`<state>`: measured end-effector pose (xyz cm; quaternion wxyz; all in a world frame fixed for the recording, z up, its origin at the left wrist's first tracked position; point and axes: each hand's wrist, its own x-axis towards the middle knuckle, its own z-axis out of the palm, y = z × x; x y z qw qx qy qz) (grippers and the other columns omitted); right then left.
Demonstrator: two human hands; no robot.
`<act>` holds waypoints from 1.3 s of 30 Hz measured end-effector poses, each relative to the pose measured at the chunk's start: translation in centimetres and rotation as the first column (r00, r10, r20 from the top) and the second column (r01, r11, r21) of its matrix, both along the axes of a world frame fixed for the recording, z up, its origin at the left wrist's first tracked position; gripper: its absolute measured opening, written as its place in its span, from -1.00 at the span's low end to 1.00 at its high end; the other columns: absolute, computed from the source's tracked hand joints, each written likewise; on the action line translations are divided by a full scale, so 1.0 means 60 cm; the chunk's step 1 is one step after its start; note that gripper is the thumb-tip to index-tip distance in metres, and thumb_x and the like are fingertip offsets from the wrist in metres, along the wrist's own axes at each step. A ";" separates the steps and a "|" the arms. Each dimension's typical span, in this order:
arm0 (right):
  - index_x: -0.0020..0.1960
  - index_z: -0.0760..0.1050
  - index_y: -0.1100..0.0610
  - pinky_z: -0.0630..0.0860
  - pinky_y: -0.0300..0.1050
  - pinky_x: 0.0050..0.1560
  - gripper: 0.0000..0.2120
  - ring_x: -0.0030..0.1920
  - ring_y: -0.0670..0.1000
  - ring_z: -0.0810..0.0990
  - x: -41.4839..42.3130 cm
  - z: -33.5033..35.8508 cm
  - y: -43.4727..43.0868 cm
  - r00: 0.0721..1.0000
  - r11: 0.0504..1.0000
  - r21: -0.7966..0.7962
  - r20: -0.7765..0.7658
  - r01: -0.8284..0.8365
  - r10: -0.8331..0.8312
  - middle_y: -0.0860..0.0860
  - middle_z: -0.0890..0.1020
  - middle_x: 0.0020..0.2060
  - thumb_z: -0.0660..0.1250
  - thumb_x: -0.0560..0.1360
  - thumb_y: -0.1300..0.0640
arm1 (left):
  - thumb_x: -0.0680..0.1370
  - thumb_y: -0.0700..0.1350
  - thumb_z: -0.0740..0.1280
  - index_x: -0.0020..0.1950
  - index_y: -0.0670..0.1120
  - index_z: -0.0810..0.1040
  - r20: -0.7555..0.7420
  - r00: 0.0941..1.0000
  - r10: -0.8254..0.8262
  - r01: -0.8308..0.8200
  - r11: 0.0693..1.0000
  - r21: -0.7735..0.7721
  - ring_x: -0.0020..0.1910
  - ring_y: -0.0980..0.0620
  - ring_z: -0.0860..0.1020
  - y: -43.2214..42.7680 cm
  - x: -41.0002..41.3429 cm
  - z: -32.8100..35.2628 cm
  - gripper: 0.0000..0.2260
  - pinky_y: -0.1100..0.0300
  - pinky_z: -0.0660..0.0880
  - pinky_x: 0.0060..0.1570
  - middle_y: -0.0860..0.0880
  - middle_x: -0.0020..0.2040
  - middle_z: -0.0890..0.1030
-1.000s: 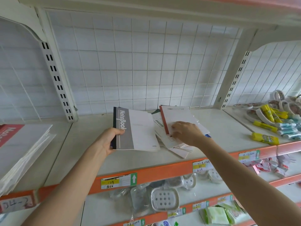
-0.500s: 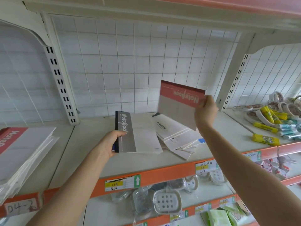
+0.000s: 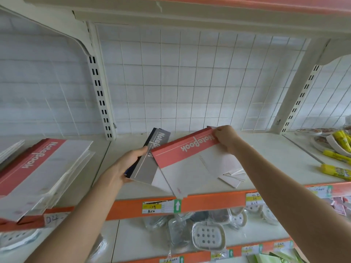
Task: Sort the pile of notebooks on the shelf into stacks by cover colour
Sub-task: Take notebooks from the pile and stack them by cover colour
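Left hand: your left hand (image 3: 125, 168) grips the grey notebook (image 3: 146, 168) by its dark spine edge, thumb lying along the cover.
Grey notebook: you hold it tilted above the shelf (image 3: 284, 168), left of the middle of the bay.
Right hand: your right hand (image 3: 226, 138) pinches the far corner of the red notebook (image 3: 182, 158), fingers curled over the end of its red band.
Red notebook: held off the shelf and slanted, red band toward the back. Its left corner overlaps the grey notebook, and its near corner reaches the shelf's front edge.
Pile: the remaining notebooks (image 3: 232, 177) lie fanned on the shelf, mostly hidden under the red notebook. Pale edges show near the front edge.
Red stack: the red-banded stack (image 3: 38, 171) sits in the bay to your left and overhangs the front edge.
Right end: yellow glue sticks (image 3: 334, 170) lie there.
Lower shelf: soap dishes (image 3: 208, 236) sit below.
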<state>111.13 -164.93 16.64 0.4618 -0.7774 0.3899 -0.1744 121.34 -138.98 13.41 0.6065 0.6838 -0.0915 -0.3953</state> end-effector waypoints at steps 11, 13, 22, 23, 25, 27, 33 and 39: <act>-0.08 0.53 0.19 0.41 -0.18 -0.23 -0.78 -0.13 0.09 0.51 0.047 0.002 0.075 0.950 0.863 -0.402 -0.192 -0.305 0.247 0.07 0.56 -0.16 0.13 0.56 0.17 | 0.12 -0.09 0.56 0.09 -0.20 0.52 0.034 0.945 -0.325 0.326 0.941 -0.091 -0.35 -0.01 0.64 0.011 0.001 -0.017 -0.42 0.20 0.57 -0.38 -0.14 -0.22 0.67; -0.10 0.51 0.14 0.39 -0.18 -0.24 -0.81 -0.15 0.11 0.51 0.034 -0.003 0.061 0.964 0.840 -0.479 -0.193 -0.255 0.182 0.07 0.55 -0.20 0.13 0.56 0.17 | 0.26 -0.17 0.37 0.06 -0.20 0.50 0.016 0.964 -0.266 0.266 0.956 -0.122 -0.41 0.01 0.62 0.014 0.003 -0.020 -0.62 0.23 0.54 -0.46 -0.12 -0.29 0.65; 0.36 0.36 0.15 0.36 -0.07 0.18 -0.56 0.26 0.16 0.42 -0.034 -0.067 0.004 0.889 0.829 -0.463 -0.450 -0.316 0.088 0.14 0.46 0.27 0.19 0.56 -0.06 | 0.53 -0.24 0.27 0.07 -0.20 0.49 -0.059 0.995 0.082 -0.092 0.979 -0.183 -0.40 0.02 0.62 0.002 0.013 -0.038 -0.87 0.21 0.54 -0.43 -0.06 -0.42 0.64; 0.34 0.37 0.15 0.36 -0.05 0.18 -0.53 0.26 0.16 0.41 -0.032 -0.072 0.009 0.879 0.811 -0.479 -0.468 -0.336 0.088 0.14 0.46 0.26 0.19 0.55 -0.10 | 0.54 -0.23 0.27 0.09 -0.21 0.49 -0.077 0.991 0.114 -0.126 0.975 -0.181 -0.36 0.01 0.62 -0.001 0.017 -0.042 -0.85 0.17 0.54 -0.38 -0.06 -0.41 0.65; 0.27 0.42 0.15 0.40 -0.03 0.12 -0.51 0.20 0.17 0.44 -0.026 -0.079 0.020 0.854 0.764 -0.516 -0.512 -0.387 0.087 0.13 0.48 0.19 0.19 0.51 -0.17 | 0.54 -0.23 0.26 0.06 -0.21 0.50 -0.117 0.981 0.156 -0.176 0.966 -0.189 -0.39 0.02 0.62 -0.005 0.020 -0.042 -0.87 0.21 0.53 -0.43 -0.05 -0.42 0.65; 0.25 0.43 0.15 0.42 -0.04 0.08 -0.52 0.17 0.17 0.46 -0.020 -0.083 0.029 0.829 0.722 -0.544 -0.555 -0.428 0.074 0.13 0.49 0.16 0.22 0.49 -0.17 | 0.57 -0.24 0.22 -0.05 -0.19 0.48 -0.164 0.973 0.164 -0.200 0.952 -0.233 -0.49 0.06 0.61 -0.008 0.022 -0.039 -0.94 0.29 0.50 -0.55 -0.06 -0.45 0.63; 0.11 0.47 0.16 0.36 -0.13 -0.10 -0.65 0.10 0.15 0.48 -0.019 -0.080 0.027 0.857 0.761 -0.536 -0.513 -0.365 0.050 0.12 0.51 0.05 0.20 0.50 -0.08 | 0.57 -0.23 0.24 -0.05 -0.18 0.48 -0.214 0.963 0.163 -0.227 0.918 -0.326 -0.45 0.07 0.63 -0.009 0.026 -0.032 -0.95 0.26 0.54 -0.49 -0.06 -0.40 0.65; 0.10 0.44 0.20 0.36 -0.08 -0.08 -0.70 0.06 0.17 0.51 -0.024 -0.079 0.036 0.809 0.646 -0.627 -0.587 -0.435 -0.024 0.15 0.55 0.04 0.07 0.57 0.03 | 0.55 -0.21 0.28 0.02 -0.16 0.50 -0.173 0.970 0.173 -0.218 0.932 -0.291 -0.25 0.01 0.60 -0.006 0.028 -0.034 -0.92 0.18 0.51 -0.33 -0.05 -0.33 0.66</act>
